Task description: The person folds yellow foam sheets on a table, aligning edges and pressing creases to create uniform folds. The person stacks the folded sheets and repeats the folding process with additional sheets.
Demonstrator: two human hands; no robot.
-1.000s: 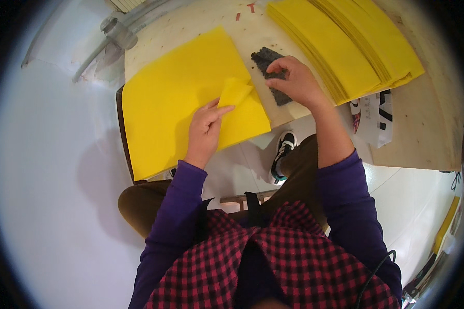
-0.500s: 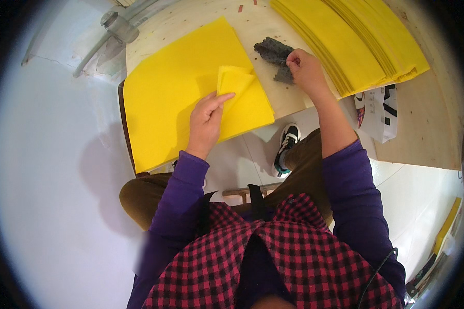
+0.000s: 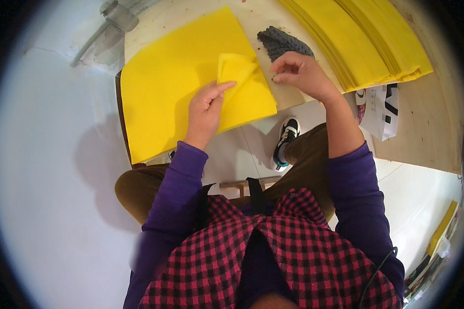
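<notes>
My left hand is closed on the turned-up corner of a yellow sheet, which looks like felt or soft fabric. The sheet lies on top of a flat yellow stack at the left of the table, and its lifted corner stands up in a fold beside my fingertips. Right of the stack, my right hand hovers over the table edge with curled fingers and a gap between thumb and forefinger. Just beyond it lies a crumpled dark grey cloth, partly covered by that hand.
Long folded yellow pieces are piled at the far right of the wooden table. Below them a white printed bag hangs by the edge. A glass jar stands at the back left by the wall. My shoe is under the table.
My right hand has let go of the grey cloth and moved slightly toward the yellow stack. The cloth now lies bunched behind it. My left hand keeps its hold on the corner.
</notes>
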